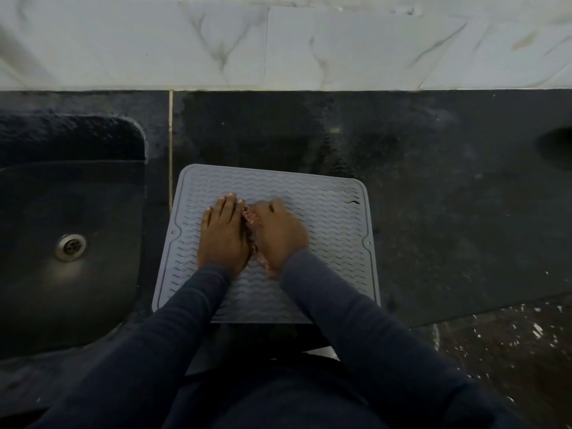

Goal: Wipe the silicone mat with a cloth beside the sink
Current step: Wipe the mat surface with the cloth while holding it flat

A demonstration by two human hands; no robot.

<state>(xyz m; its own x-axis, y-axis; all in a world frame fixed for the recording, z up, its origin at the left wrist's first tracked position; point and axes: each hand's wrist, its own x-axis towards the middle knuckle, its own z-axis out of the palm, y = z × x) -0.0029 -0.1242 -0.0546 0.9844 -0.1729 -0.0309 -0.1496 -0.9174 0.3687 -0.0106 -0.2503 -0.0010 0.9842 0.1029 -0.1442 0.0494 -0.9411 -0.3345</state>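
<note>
Beside the sink (71, 212), on the dark counter (433, 196), the mat (325, 218) is laid flat. It is pinned by the left hand (223, 236), fingers straight, while a reddish cloth (249, 216) is gripped in the right hand (278, 233) at mid-mat. Strokes are best run along the ridges, with firm pinning. Open counter is left rightward; the mat's near edge seems close to the counter's front.

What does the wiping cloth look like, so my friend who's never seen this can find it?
Find the black sink on the left; beside it on the dark counter lies a grey silicone mat with wavy ridges. In the mat's middle, the cloth is the crumpled bit peeking from under the right hand, the only pinkish thing there.
</note>
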